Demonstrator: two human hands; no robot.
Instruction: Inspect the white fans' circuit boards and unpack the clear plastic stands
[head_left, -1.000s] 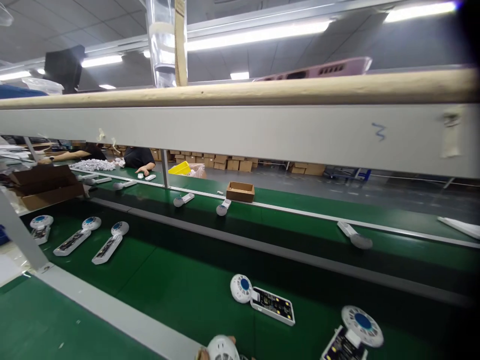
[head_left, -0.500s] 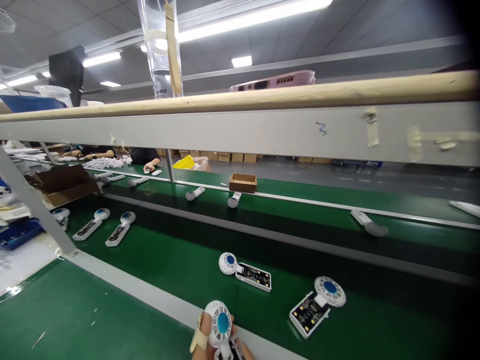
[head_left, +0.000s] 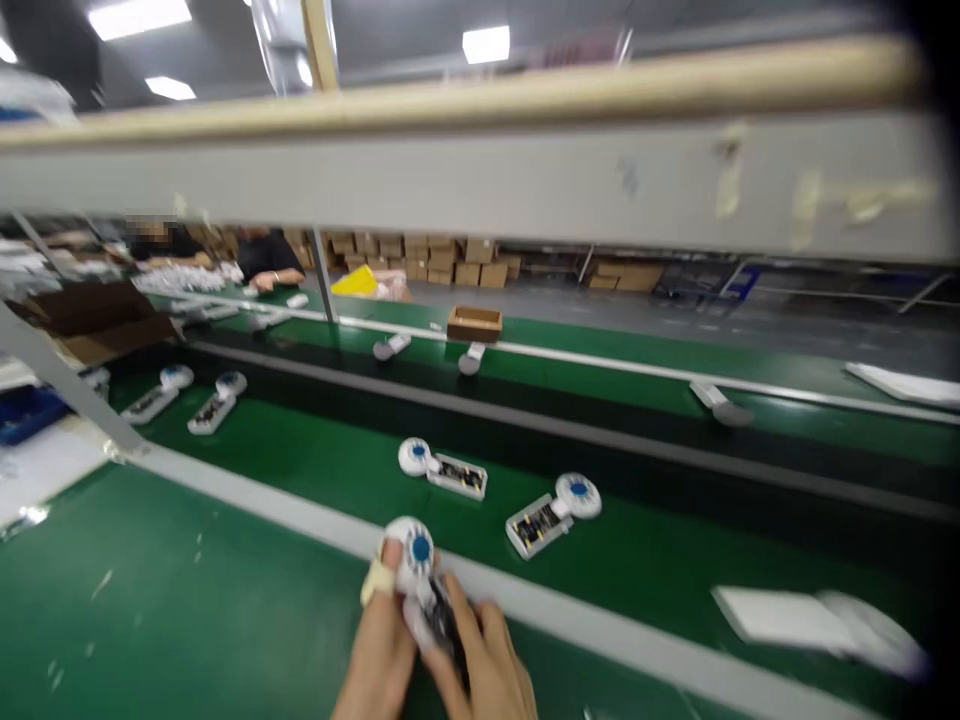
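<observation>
Head view, looking down across the green belts:
- The left hand [head_left: 375, 640] and right hand [head_left: 484, 655] were both closed, together holding a white handheld unit [head_left: 415, 565] just above a grey rail [head_left: 296, 520].
- The left hand gripped the unit's round, blue-centred head, with a taped finger [head_left: 377, 575] on its near side. The right hand's fingers [head_left: 480, 640] closed on the dark-faced body, a split grip that seemed to suit the two-part shape.
- Ahead of the hands, two similar units [head_left: 442, 475] [head_left: 553, 512] lay flat, apparently steadied by their broad bodies.
- Far ahead, a co-worker's hand [head_left: 262, 285] rested beyond a brown tray [head_left: 474, 323].
- Right of the hands lay a blurred white sheet [head_left: 795, 620].
</observation>
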